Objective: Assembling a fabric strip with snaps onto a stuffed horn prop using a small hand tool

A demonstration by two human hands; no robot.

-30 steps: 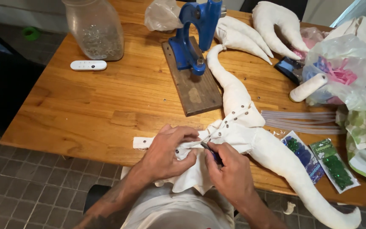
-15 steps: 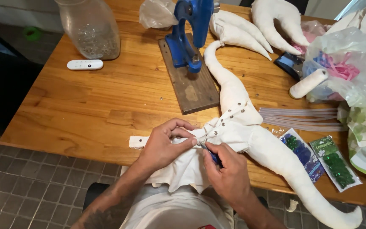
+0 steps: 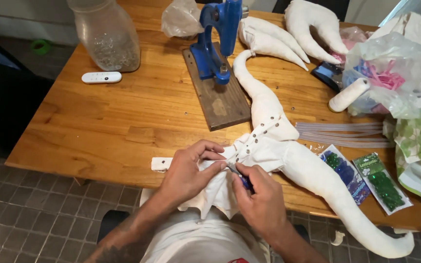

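A white stuffed fabric piece (image 3: 288,151) with long tapering limbs and a row of metal snaps lies across the front of the wooden table (image 3: 123,112). Its loose cloth end hangs over the table's front edge. My left hand (image 3: 188,170) pinches that cloth beside the snaps. My right hand (image 3: 259,199) holds a small dark blue tool (image 3: 243,181) with its tip against the cloth, just next to my left fingers.
A blue hand press (image 3: 218,39) on a wooden board stands mid-table. A clear jar (image 3: 105,36), a white remote (image 3: 102,77), white stuffed horns (image 3: 274,41), a thread spool (image 3: 349,95), bead packets (image 3: 361,178), plastic strips (image 3: 342,134) and bags (image 3: 391,73) surround it.
The view has shifted slightly. Both hands stay on the cloth; my left fingers have tightened their pinch and my right hand has edged closer to them.
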